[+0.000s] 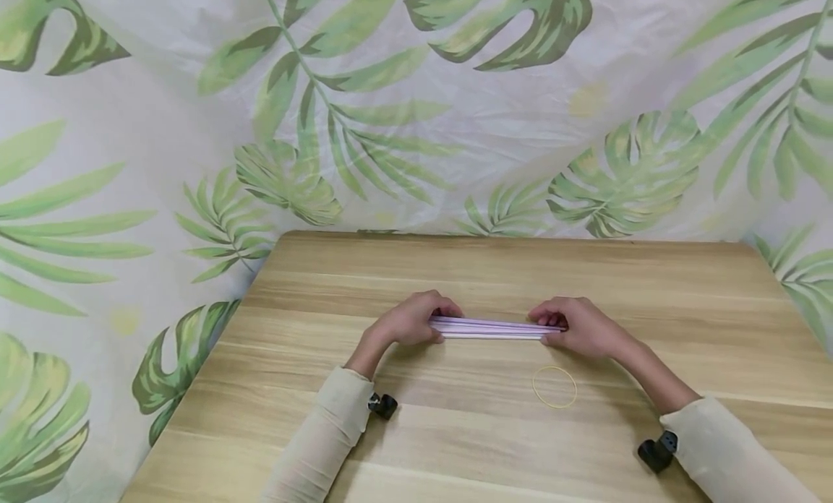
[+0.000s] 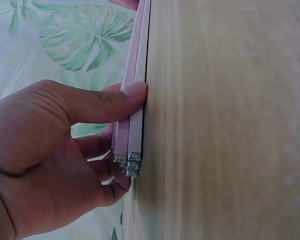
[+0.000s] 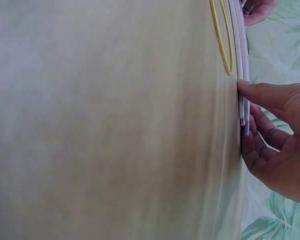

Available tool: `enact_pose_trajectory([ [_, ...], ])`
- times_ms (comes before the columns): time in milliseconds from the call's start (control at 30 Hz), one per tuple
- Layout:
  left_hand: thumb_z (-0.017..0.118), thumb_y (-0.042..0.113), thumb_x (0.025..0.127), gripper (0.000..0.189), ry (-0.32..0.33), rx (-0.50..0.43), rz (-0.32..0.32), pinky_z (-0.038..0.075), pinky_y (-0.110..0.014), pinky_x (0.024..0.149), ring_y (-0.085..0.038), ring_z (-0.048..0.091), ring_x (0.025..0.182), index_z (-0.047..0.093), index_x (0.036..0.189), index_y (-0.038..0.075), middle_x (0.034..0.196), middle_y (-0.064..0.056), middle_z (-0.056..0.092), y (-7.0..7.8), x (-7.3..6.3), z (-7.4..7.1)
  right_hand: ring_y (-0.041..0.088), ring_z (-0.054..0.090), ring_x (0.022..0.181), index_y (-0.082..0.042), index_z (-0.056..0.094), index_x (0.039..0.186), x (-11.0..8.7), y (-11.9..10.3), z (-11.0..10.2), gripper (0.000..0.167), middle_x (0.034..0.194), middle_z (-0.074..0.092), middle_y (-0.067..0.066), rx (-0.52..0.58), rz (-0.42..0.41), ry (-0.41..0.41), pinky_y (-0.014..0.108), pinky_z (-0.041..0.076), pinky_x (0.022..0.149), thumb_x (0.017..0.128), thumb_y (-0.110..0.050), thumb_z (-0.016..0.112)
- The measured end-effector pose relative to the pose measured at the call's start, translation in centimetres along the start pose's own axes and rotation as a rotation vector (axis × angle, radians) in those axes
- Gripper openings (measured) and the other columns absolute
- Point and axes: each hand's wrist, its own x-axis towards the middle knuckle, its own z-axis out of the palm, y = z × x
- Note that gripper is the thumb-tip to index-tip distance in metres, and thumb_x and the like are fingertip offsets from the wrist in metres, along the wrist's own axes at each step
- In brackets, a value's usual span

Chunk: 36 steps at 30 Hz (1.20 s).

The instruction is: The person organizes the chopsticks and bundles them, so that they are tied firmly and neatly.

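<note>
While L hand [image 1: 413,321] pinches one end of purple strips [image 1: 488,328], R hand [image 1: 586,328] the other, thumbs + fingers closed on them, yellow band [image 3: 220,39] nr R hand, wood tbl [image 1: 455,445] below.

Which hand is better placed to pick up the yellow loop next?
The right hand, probably: the yellow loop lies on the table near it, farther from the left hand. Both hands grip the purple strips, so the right would need to let go first.

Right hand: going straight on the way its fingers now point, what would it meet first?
The strips the right hand grips; beyond them, probably the left hand, though depth is unclear.
</note>
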Motion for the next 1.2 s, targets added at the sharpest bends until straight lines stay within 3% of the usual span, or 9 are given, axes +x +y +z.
enact_pose_trajectory([
  [433,0.078,-0.008,0.087,0.046,0.012,-0.027,-0.020,0.054,-0.041,0.102,-0.023,0.067,0.112,0.073,0.131,0.005,0.116,-0.008,0.074,0.21,0.14,0.01,0.007,0.063,0.088,-0.003,0.077,0.119,-0.03,-0.34,0.18,0.026,0.098,0.074,0.000,-0.001,0.044,-0.003,0.025,0.054,0.078,0.094,-0.006,0.081],
  [967,0.078,-0.008,0.088,0.049,-0.005,-0.027,-0.027,0.055,-0.041,0.104,-0.023,0.069,0.114,0.071,0.134,0.007,0.119,-0.008,0.074,0.43,0.33,0.27,0.005,0.064,0.086,-0.004,0.077,0.117,-0.60,-0.04,0.04,0.026,0.095,0.074,-0.002,0.034,0.040,0.004,0.022,0.055,0.076,0.091,-0.005,0.084],
  [1200,0.077,-0.010,0.088,0.043,-0.016,-0.017,-0.014,0.055,-0.041,0.102,-0.021,0.070,0.111,0.076,0.126,0.010,0.119,-0.005,0.078,0.35,0.37,0.44,0.005,0.065,0.087,-0.005,0.078,0.117,-0.63,0.07,0.11,0.026,0.098,0.076,-0.001,0.057,0.044,-0.011,0.021,0.055,0.076,0.092,-0.006,0.083],
])
